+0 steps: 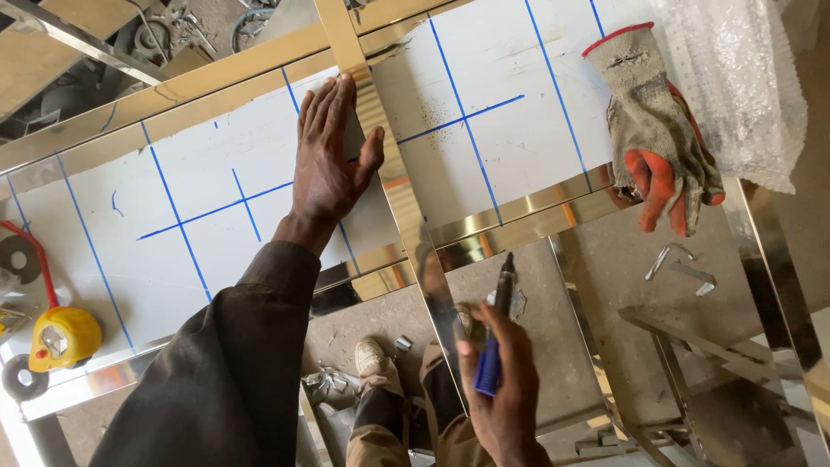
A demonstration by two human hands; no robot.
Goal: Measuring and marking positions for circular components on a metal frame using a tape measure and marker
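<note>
My left hand [331,156] lies flat, fingers together, on a white film-covered metal sheet [216,173] marked with blue lines. Its thumb rests against a polished gold-coloured metal bar [393,173] that crosses the frame lengthwise. My right hand [504,389] is lower, near the bottom edge, closed around a marker with a blue barrel and black tip [495,329]. The marker tip points up toward a gold crossbar [519,216] and is apart from it.
A worn grey and orange work glove [657,130] lies on the right sheet, beside clear bubble wrap [743,78]. A yellow tape measure [60,337] sits at the left edge. Metal offcuts and my shoes [372,355] show on the floor below.
</note>
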